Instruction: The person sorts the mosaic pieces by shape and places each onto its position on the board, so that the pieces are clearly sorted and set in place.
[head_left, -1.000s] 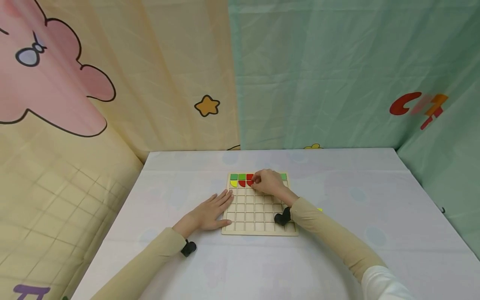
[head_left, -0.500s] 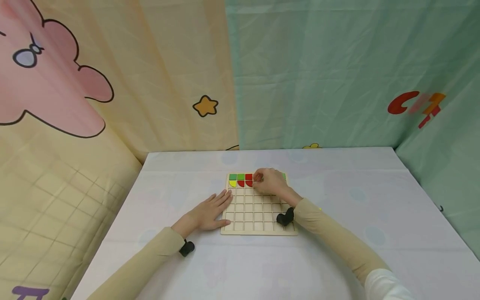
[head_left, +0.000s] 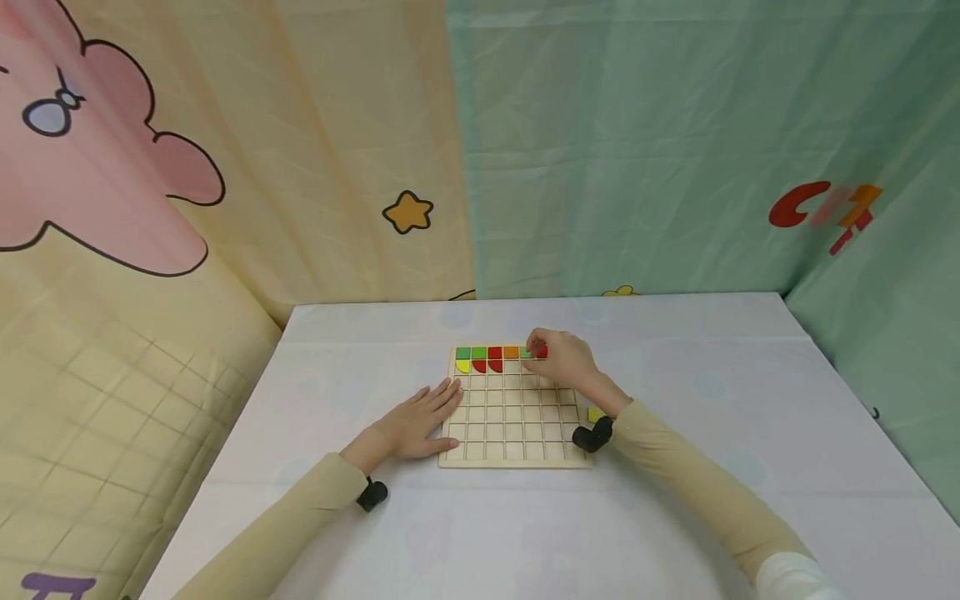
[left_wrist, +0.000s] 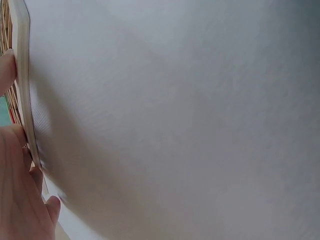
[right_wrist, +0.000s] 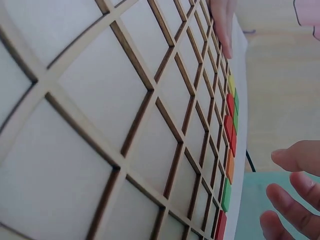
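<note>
A wooden grid board lies on the table. Several coloured squares fill cells along its far row, among them an orange square and a red square. Below them, at the left, sit a yellow quarter-circle piece and two red quarter-circle pieces. Fingers spread, my left hand rests on the board's left edge. My right hand is over the far right part, hiding that corner. In the right wrist view its thumb and fingers are apart, with nothing seen between them.
Just right of the board, beside the right wrist camera, lies a yellow piece, partly covered by the arm. A white cloth covers the table. Printed curtains stand behind its far edge.
My right hand has moved right, away from the second red quarter-circle. The orange square and the yellow piece beside the board show more. The left hand stays in place.
</note>
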